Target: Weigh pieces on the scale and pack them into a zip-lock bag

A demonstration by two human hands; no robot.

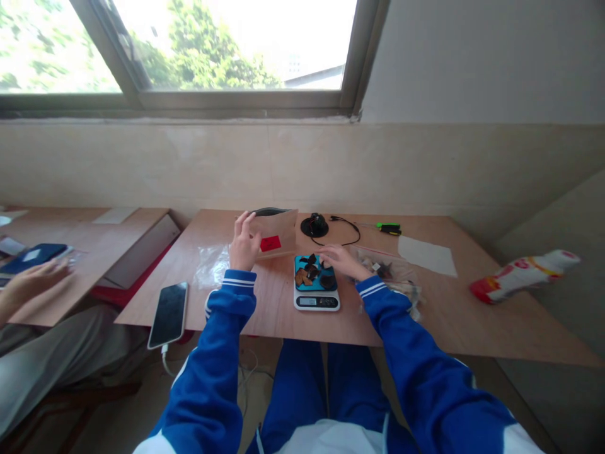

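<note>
My left hand [243, 243] grips the side of a light brown pouch [283, 234] with a red label, which stands upright on the table. A white digital kitchen scale [316, 301] with a blue top sits in front of me. Dark and brown dried pieces [309, 271] lie on that blue top. Over its right edge reaches my right hand [339, 260], its fingers drawn together close to the pieces; what is between the fingertips is too small to make out. Clear plastic bags [387, 271] holding small items lie beside my right wrist.
Behind the scale are a round black device [314, 225] with a cable and a green-black screwdriver [388, 227]. White paper [428, 255] and a leaning bottle [522, 275] are at right. A charging phone [169, 314] overhangs the front edge; a co-worker's hand [38, 287] is far left.
</note>
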